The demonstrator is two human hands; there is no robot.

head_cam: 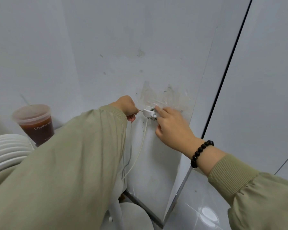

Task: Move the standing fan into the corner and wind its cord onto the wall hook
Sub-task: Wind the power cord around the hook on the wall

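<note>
A small wall hook (152,112) sits on the grey-white wall under a patch of clear tape. The fan's white plug (148,113) lies across the hook, and its white cord (140,150) hangs down from there. My left hand (127,106) grips the plug's prongs from the left. My right hand (171,127) touches the hook from the right, its forefinger stretched onto it. The white fan head (7,151) shows at the left edge and the fan's round base (135,216) lies on the floor below my left sleeve.
A plastic cup (35,123) of brown drink with a straw stands at the left behind the fan head. A white door or panel with a dark gap (226,70) runs along the right. Glossy floor tiles (198,211) lie at the lower right.
</note>
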